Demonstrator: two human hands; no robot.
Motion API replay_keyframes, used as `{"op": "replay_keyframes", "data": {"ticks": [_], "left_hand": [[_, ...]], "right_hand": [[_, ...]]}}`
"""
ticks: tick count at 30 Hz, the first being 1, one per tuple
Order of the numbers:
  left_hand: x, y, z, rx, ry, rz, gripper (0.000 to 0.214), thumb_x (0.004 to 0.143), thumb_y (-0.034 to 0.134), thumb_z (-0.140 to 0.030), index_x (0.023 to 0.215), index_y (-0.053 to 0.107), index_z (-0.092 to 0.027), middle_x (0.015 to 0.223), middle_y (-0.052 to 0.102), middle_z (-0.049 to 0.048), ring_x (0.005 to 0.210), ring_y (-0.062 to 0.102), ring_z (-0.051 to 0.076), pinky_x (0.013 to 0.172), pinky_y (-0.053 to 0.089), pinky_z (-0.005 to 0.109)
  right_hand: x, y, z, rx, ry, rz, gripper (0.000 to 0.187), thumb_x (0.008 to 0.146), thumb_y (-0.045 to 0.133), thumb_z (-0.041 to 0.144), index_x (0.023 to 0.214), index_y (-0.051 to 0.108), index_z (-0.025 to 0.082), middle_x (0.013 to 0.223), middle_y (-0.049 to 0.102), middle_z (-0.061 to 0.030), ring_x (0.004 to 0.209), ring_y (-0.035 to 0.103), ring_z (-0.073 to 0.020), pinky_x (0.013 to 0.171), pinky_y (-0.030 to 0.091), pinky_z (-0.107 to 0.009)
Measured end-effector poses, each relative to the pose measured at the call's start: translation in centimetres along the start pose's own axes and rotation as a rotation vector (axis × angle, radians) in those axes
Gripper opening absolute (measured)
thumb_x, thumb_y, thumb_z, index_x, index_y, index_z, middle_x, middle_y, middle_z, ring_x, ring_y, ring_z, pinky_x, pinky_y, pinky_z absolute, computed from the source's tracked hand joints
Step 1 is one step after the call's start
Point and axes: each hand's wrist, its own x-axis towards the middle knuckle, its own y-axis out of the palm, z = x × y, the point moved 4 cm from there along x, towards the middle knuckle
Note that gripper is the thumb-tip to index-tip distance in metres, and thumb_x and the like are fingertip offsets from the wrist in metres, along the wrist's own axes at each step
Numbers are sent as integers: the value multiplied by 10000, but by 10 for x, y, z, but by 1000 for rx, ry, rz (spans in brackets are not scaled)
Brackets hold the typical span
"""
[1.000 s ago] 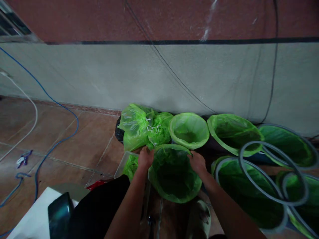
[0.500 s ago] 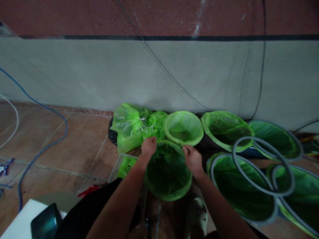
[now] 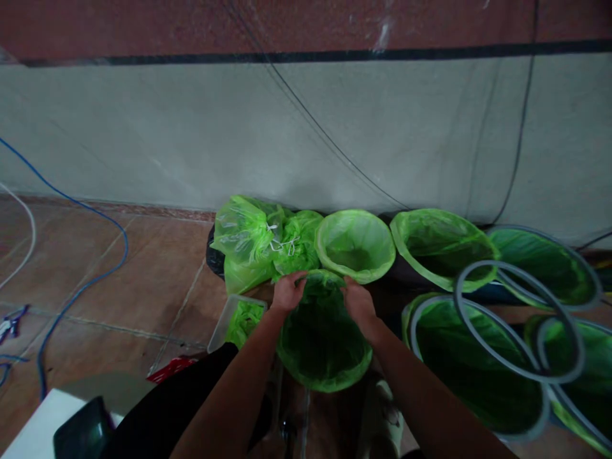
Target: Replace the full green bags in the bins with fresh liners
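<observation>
Directly in front of me stands a round container lined with a green plastic bag (image 3: 321, 341). My left hand (image 3: 288, 291) grips the far left part of its rim. My right hand (image 3: 358, 301) grips the far right part of the same rim. The two hands are close together at the back edge of the bag. Just beyond them stand a second lined container (image 3: 356, 245) and two tied green bags (image 3: 261, 239) against the wall.
More green-lined containers (image 3: 444, 248) fill the right side, with loose grey rings (image 3: 519, 319) lying over them. A clear tray (image 3: 239, 319) holds green plastic at my left. Blue cable (image 3: 86, 280) runs over the tiled floor. A white surface and dark object (image 3: 79, 433) sit bottom left.
Both hands have slid along the bag's rim from its sides toward the far edge and drawn closer together. The view has shifted slightly.
</observation>
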Motion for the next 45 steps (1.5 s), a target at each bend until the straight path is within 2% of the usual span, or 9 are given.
{"op": "replay_keyframes", "data": {"ticks": [5, 10, 18, 23, 26, 29, 33, 39, 45], "left_hand": [[-5, -2, 1, 61, 76, -85, 258, 910, 504, -168, 1014, 731, -236, 1117, 734, 25, 1085, 649, 144, 1051, 421, 297], [-10, 1, 3, 218, 142, 19, 294, 881, 475, -141, 1000, 729, -232, 1221, 688, 57, 1190, 594, 185, 1129, 334, 395], [-18, -24, -15, 298, -68, 61, 180, 757, 594, -170, 804, 756, -233, 1447, 508, 87, 1299, 470, 349, 1053, 328, 610], [0, -39, -41, 214, 20, -115, 254, 889, 527, -286, 1051, 705, -209, 1385, 565, 79, 1256, 508, 241, 1077, 381, 405], [14, -20, -50, 251, 133, 27, 283, 919, 506, -317, 1119, 672, -206, 1191, 678, 80, 1132, 594, 216, 1025, 424, 353], [21, 1, -44, 334, 128, 210, 266, 932, 477, -292, 1075, 681, -201, 1073, 710, 96, 1046, 643, 230, 945, 466, 347], [22, 10, -31, 373, 98, 244, 273, 931, 477, -285, 1119, 659, -208, 1122, 698, 92, 1088, 634, 225, 946, 465, 329], [17, 9, -28, 404, 17, 249, 404, 866, 519, -162, 1266, 572, -185, 1149, 690, 128, 1081, 644, 254, 978, 456, 392], [-2, -26, -24, 230, -85, 59, 810, 724, 722, -318, 1450, 378, -213, 1434, 501, 159, 1307, 467, 346, 1073, 358, 554]], "right_hand": [[-1, 1, 2, -22, 0, 14, 263, 976, 422, 220, 1208, 506, 130, 1107, 676, -135, 974, 666, -196, 790, 436, -260], [0, 2, 1, -7, -5, 18, 307, 984, 390, 219, 1254, 481, 102, 1104, 670, -154, 986, 666, -214, 795, 443, -276], [-9, -22, 2, -23, 20, 98, 449, 939, 520, 342, 1302, 469, 84, 1088, 690, -170, 1009, 668, -249, 793, 452, -295], [-8, -57, 17, -17, -16, -78, 365, 993, 364, 388, 1154, 615, 177, 1056, 713, -121, 982, 665, -219, 793, 439, -283], [2, -59, 35, 1, -56, -99, 368, 998, 351, 362, 1010, 680, 197, 1014, 724, -110, 943, 670, -213, 759, 436, -277], [12, -44, 42, 15, -76, -57, 334, 985, 404, 339, 970, 700, 187, 985, 729, -111, 921, 673, -219, 760, 442, -286], [19, -24, 31, 33, -123, -50, 249, 952, 488, 288, 1043, 691, 176, 988, 729, -96, 943, 668, -218, 817, 446, -290], [25, -14, 17, 16, -117, -3, 232, 909, 545, 259, 1067, 674, 148, 976, 725, -101, 961, 667, -234, 821, 440, -283], [5, -16, -1, 25, 9, -12, 215, 918, 530, 306, 984, 677, 164, 929, 725, -87, 921, 669, -213, 748, 426, -258]]}}
